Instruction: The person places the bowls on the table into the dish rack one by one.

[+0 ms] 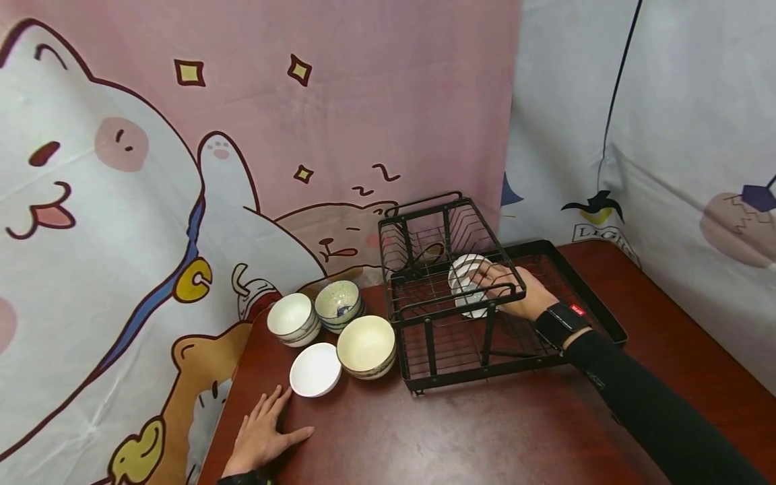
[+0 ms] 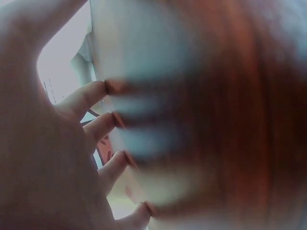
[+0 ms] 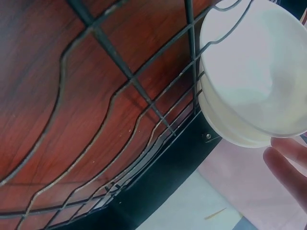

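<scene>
My right hand [image 1: 523, 291] reaches into the lower level of a black wire dish rack [image 1: 447, 378] and holds a white bowl at its rim. White bowls [image 1: 462, 271] sit nested on edge there, behind the upper frame's wires. In the right wrist view, fingertips [image 3: 288, 165] meet the rim of the white bowl [image 3: 244, 67]; the thumb is hidden. Fingers spread, my left hand [image 1: 261, 431] rests on the brown table [image 1: 448, 431], its index fingertip close to a single white bowl [image 1: 315, 370]. The left wrist view is mostly blurred, showing fingertips against the tabletop.
Left of the rack stand stacked cream bowls [image 1: 366, 343], speckled bowls [image 1: 338, 301] and pale bowls [image 1: 292, 318]. A black tray [image 1: 585, 296] extends under the rack's right side. Printed cloth [image 1: 388, 101] hangs behind the table.
</scene>
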`<state>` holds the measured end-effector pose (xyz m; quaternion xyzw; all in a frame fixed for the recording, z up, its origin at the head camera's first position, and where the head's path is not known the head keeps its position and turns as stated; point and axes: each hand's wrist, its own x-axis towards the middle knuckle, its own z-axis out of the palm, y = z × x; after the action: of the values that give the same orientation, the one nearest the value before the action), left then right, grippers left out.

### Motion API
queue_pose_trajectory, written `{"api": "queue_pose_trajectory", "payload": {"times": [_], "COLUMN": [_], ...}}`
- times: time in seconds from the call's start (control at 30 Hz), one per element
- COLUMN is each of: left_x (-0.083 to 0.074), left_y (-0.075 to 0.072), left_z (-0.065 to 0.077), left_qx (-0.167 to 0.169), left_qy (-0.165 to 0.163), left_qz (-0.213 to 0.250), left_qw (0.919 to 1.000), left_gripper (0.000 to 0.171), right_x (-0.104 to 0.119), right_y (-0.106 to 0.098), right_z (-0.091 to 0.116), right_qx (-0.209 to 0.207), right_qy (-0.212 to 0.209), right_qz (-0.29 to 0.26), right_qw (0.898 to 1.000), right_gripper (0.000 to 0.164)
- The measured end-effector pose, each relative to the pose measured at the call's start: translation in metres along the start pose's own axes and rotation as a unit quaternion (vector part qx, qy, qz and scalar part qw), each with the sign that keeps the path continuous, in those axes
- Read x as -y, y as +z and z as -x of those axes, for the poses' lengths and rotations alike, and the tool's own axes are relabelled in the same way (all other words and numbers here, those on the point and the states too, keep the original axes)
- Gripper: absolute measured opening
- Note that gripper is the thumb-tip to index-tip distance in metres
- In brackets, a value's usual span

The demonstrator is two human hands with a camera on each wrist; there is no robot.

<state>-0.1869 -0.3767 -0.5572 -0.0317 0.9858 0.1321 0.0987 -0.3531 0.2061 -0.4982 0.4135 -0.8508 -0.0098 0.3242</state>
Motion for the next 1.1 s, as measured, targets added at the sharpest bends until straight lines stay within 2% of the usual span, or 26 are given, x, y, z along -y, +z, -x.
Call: {"api": "queue_pose_trajectory", "payload": {"times": [0.17,0.3,0.4,0.47,0.57,0.67,0.73,0.8,0.9,0.97,1.1], "left_x": [0.0,-0.001,-0.001,0.001,0.004,0.0,-0.006,-0.013,-0.024,-0.031,-0.04], "left_y": [0.0,-0.001,-0.002,-0.004,-0.007,-0.013,-0.018,-0.021,-0.023,-0.023,-0.017], "left_z": [-0.001,0.001,0.001,-0.001,-0.003,-0.005,-0.006,-0.008,-0.011,-0.014,-0.018], "left_qx": [-0.001,-0.008,-0.011,-0.013,-0.035,-0.061,-0.07,-0.076,-0.081,-0.088,-0.11], "left_qy": [0.003,0.011,0.011,0.013,0.027,0.022,0.003,-0.014,-0.031,-0.036,-0.042], "left_qz": [0.0,-0.004,-0.005,0.004,0.036,0.079,0.107,0.128,0.162,0.185,0.22], "left_qw": [1.0,0.9999,0.9999,0.9998,0.9984,0.9948,0.9918,0.9888,0.9829,0.9781,0.9685], "left_gripper": [0.115,0.116,0.118,0.114,0.095,0.075,0.068,0.071,0.078,0.078,0.071], "right_x": [0.001,-0.001,-0.002,-0.003,-0.005,-0.008,-0.011,-0.013,-0.016,-0.016,-0.015], "right_y": [-0.004,-0.005,-0.007,-0.01,-0.016,-0.024,-0.031,-0.04,-0.052,-0.059,-0.064], "right_z": [0.006,0.009,0.011,0.013,0.018,0.02,0.021,0.021,0.024,0.027,0.042], "right_qx": [-0.004,-0.025,-0.019,-0.011,-0.004,0.007,0.012,0.014,0.002,-0.009,-0.014], "right_qy": [0.023,0.034,0.052,0.071,0.102,0.148,0.175,0.197,0.223,0.246,0.299], "right_qz": [-0.031,-0.046,-0.053,-0.058,-0.077,-0.096,-0.105,-0.113,-0.139,-0.162,-0.213], "right_qw": [0.999,0.998,0.997,0.996,0.992,0.984,0.979,0.974,0.965,0.956,0.93], "right_gripper": [0.054,0.043,0.043,0.045,0.045,0.033,0.029,0.027,0.038,0.043,0.044]}}
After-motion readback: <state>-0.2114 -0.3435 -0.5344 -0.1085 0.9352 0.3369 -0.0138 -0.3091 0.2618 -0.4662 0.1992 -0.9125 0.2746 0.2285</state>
